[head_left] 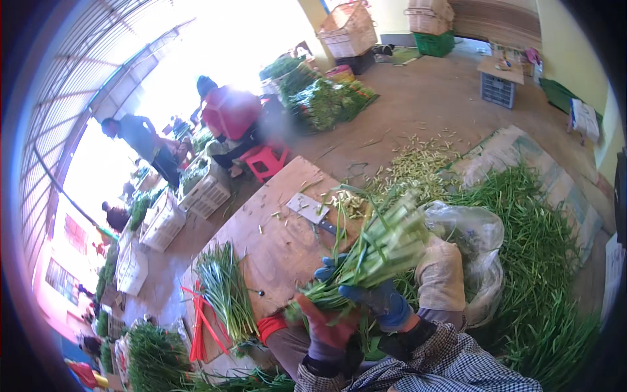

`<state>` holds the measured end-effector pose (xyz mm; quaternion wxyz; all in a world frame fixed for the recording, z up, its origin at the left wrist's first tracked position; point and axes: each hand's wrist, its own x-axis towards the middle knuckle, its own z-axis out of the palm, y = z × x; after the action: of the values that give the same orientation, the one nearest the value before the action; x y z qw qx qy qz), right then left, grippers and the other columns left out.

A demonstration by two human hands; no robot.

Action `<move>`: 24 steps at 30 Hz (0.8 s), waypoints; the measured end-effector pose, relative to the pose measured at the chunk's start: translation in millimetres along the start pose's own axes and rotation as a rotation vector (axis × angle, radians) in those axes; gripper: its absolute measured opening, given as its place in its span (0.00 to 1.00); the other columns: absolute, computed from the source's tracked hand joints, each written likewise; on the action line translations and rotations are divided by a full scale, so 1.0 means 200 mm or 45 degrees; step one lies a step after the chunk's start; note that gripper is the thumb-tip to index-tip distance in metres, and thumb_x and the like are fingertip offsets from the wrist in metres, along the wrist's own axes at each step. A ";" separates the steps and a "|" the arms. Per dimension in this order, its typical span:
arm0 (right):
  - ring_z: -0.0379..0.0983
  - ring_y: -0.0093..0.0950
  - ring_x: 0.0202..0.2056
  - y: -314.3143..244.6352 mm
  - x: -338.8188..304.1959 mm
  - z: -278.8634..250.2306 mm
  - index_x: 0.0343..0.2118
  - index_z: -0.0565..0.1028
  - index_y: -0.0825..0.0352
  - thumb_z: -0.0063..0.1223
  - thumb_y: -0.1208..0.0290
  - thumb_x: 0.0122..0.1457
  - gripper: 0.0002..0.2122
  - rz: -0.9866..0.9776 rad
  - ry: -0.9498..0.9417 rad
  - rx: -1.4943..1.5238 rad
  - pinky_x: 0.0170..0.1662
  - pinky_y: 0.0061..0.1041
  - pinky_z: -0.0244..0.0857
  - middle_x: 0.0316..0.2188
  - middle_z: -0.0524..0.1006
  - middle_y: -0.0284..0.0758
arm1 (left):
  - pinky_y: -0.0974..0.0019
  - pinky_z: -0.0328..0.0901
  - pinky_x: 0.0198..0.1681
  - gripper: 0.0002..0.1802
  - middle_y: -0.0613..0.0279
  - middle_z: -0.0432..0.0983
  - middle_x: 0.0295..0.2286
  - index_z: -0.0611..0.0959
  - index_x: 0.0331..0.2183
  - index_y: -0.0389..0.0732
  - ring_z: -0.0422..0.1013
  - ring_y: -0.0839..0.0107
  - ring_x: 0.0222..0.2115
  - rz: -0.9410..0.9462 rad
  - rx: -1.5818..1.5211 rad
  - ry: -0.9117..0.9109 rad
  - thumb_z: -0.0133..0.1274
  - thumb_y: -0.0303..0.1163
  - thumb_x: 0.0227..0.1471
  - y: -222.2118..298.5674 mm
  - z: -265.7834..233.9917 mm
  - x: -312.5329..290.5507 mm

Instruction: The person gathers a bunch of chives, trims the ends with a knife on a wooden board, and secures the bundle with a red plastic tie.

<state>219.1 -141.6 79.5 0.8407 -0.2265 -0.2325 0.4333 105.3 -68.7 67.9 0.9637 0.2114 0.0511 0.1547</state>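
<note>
Right hand: mine, blue-gloved [385, 302], wrapped round the green bunch [390, 247].
Left hand: mine, reddish-gloved [328, 330], at the leafy end; I cannot tell whether its fingers close.
Green bunch: above my lap, pale stalk ends upper right, blurred.
In the way: the bunch hides part of the wooden board [281, 238]; the knife [308, 207] lies just beyond.
Board, left: second bunch [225, 287] beside red straps [198, 323].
Right: clear plastic bag [491, 251], leaf heap [539, 261].
Beyond: stem cuttings [418, 166], red stool [264, 161], seated person [230, 111].
Writing: white-and-blue packet [583, 119], print too small to tell.
</note>
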 end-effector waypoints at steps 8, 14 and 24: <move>0.68 0.33 0.53 0.46 -0.18 -0.44 0.56 0.64 0.70 0.46 0.73 0.62 0.19 0.337 -0.054 -0.159 0.57 0.31 0.62 0.52 0.71 0.39 | 0.55 0.63 0.54 0.29 0.54 0.65 0.51 0.61 0.57 0.42 0.67 0.62 0.49 0.356 0.269 0.063 0.47 0.44 0.59 0.38 -0.11 0.14; 0.71 0.28 0.50 0.17 -0.02 -0.29 0.53 0.70 0.69 0.53 0.74 0.59 0.18 0.237 0.080 -0.416 0.53 0.26 0.67 0.49 0.74 0.38 | 0.52 0.65 0.53 0.36 0.58 0.65 0.47 0.59 0.58 0.42 0.67 0.61 0.49 0.740 0.904 -0.005 0.57 0.39 0.53 0.63 -0.16 0.19; 0.74 0.21 0.44 0.11 0.20 -0.51 0.53 0.71 0.69 0.61 0.79 0.52 0.23 0.060 0.215 -0.975 0.47 0.22 0.69 0.43 0.78 0.36 | 0.47 0.64 0.52 0.26 0.55 0.72 0.48 0.73 0.49 0.41 0.68 0.57 0.49 0.566 0.173 0.386 0.52 0.48 0.55 0.94 -0.76 0.30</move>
<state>286.0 -114.5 -6.4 0.7014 -0.5641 -0.3021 0.3141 84.6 172.5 8.3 0.8711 0.2559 0.1574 0.3885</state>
